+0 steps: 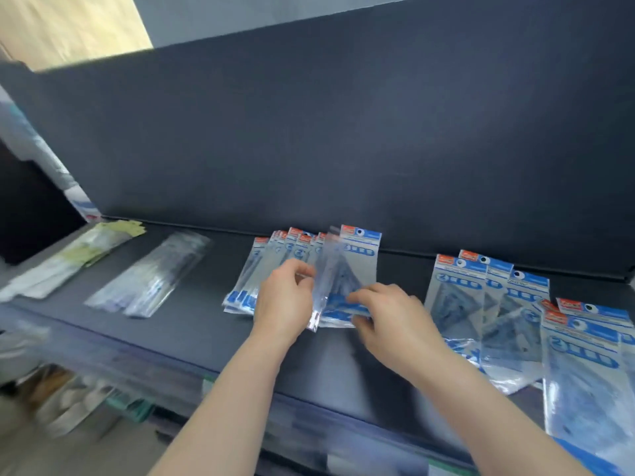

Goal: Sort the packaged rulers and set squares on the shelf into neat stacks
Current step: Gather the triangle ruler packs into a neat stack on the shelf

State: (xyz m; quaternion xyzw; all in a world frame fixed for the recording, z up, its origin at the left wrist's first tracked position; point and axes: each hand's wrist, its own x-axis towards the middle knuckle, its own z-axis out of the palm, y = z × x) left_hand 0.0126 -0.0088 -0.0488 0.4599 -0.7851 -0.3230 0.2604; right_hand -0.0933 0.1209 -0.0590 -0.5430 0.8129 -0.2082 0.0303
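Two hands met over the middle of a dark shelf (192, 324). The left hand (283, 300), fingers curled, pinched the raised left edge of a clear set-square packet (357, 266). The right hand (391, 317) closed its fingers and thumb on the same packet's blue lower band. Both grips were clenched on the packet, which was tilted up off the shelf between them. Motion blur made it impossible to tell whether the thin film by the left-hand grip belonged to that packet or to a second one.

Just behind and to the left of the left-hand grip, a fanned stack of set-square packets (268, 266) lay flat, red-and-blue headers towards the back panel (343, 132). The hand hid part of its near end. To the right of the right-hand grip, apart from it, a loose pile of set-square packets (488, 304) overlapped at odd angles. Nearer the viewer on that side, another set-square packet (584, 383) was cut off by the frame's edge.

Well to the left of the grips lay a bundle of clear ruler packets (154, 273), and beyond it packets with pale yellow-green headers (92, 252), both smeared by blur. No print on any packet could be read, and the goods on the lower shelf (86, 403) were too blurred to name.
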